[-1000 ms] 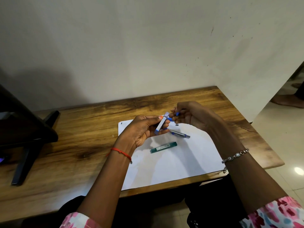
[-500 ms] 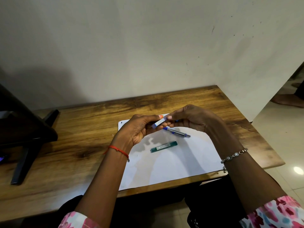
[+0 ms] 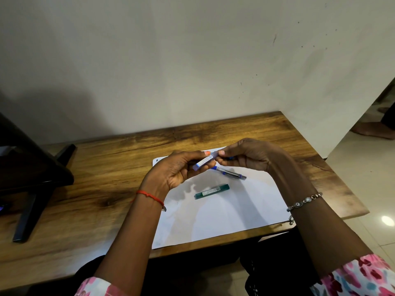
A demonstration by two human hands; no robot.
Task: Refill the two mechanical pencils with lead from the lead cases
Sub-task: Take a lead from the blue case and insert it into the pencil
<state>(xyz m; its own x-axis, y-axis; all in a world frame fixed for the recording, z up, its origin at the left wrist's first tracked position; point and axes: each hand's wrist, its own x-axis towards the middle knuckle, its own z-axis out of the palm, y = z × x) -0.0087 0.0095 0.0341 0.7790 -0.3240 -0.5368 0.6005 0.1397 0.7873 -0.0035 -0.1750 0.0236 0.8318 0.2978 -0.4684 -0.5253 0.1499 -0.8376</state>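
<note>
My left hand [image 3: 177,171] grips a pale blue lead case [image 3: 204,162] above the white paper sheet [image 3: 224,212], tilted up to the right. My right hand [image 3: 250,155] pinches the case's upper right end with thumb and fingers; a bit of blue shows inside its curled fingers, and what that is I cannot tell. A silver and blue mechanical pencil [image 3: 229,173] lies on the paper just below the hands. A green lead case [image 3: 211,191] lies flat on the paper nearer to me. The second pencil is not clearly visible.
The wooden table [image 3: 106,182] stands against a white wall. A dark stand with a slanted leg [image 3: 32,206] occupies the table's left side. The table's right edge drops to a tiled floor [image 3: 367,189], where a person's foot [image 3: 373,130] shows.
The blue lead case has tipped from nearly upright to a low slant. My right hand has closed in and now pinches its upper end. Both hands have lowered slightly.
</note>
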